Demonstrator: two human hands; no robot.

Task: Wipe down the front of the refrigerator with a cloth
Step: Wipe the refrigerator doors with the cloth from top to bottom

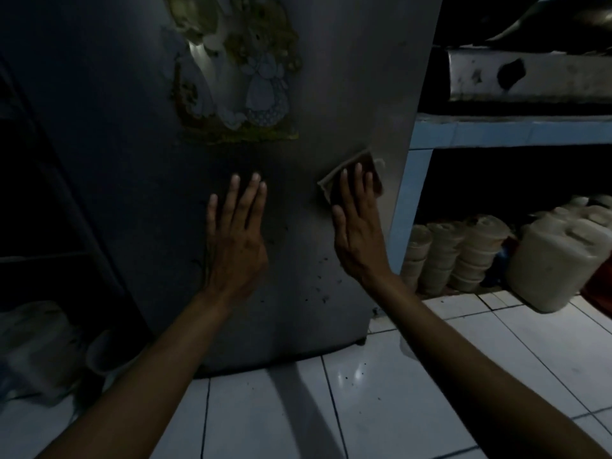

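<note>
The grey refrigerator door (139, 167) fills the left and middle of the head view, dim and speckled with dark spots low down. A worn, peeling sticker (238, 71) covers its upper part. My left hand (236, 240) lies flat on the door with fingers spread, holding nothing. My right hand (356, 233) presses a small folded cloth (334, 175), dark with a pale edge, flat against the door near its right edge. The fingers cover most of the cloth.
To the right, a blue tiled counter (510, 130) has a shelf space below with stacked round containers (453, 256) and a pale jerrycan (556, 263). White tiled floor (381, 409) lies below. A plastic bag (36, 346) and a bowl-like object sit at the lower left.
</note>
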